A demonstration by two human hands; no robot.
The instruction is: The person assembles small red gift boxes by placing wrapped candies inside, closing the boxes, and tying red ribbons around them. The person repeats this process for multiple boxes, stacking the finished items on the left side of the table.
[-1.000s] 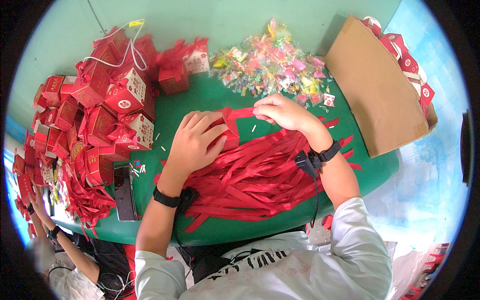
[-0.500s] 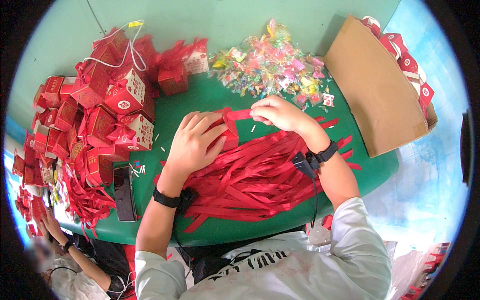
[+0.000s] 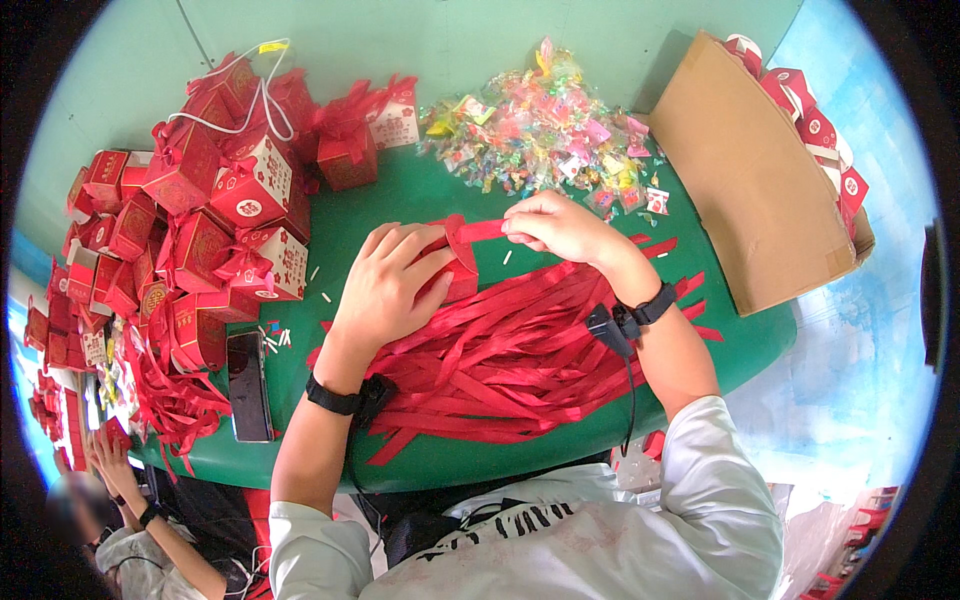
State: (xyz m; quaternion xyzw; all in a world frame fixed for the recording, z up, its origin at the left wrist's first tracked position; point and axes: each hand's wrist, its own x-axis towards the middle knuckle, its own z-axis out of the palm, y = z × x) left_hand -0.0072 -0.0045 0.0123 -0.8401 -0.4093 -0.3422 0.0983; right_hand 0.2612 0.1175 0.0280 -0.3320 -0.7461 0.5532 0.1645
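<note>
Near the middle of the green table, my left hand point(image 3: 397, 275) wraps over a small red gift box point(image 3: 461, 283) and holds it from the left. A red ribbon point(image 3: 482, 231) runs from the top of the box to the right. My right hand point(image 3: 553, 226) pinches the ribbon's free end and keeps it stretched out flat. Part of the box is hidden under my left fingers. Just below both hands lies a wide heap of loose red ribbons point(image 3: 500, 370).
Finished-looking red boxes point(image 3: 200, 250) pile up at the left, beside a phone point(image 3: 249, 386). Wrapped candies point(image 3: 545, 130) are heaped at the back. A cardboard carton point(image 3: 755, 180) holding red boxes stands at the right. A co-worker's hand point(image 3: 110, 458) shows at lower left.
My hands, the box and the ribbon stay almost in place. At lower left, the co-worker's hands and arms have shifted.
</note>
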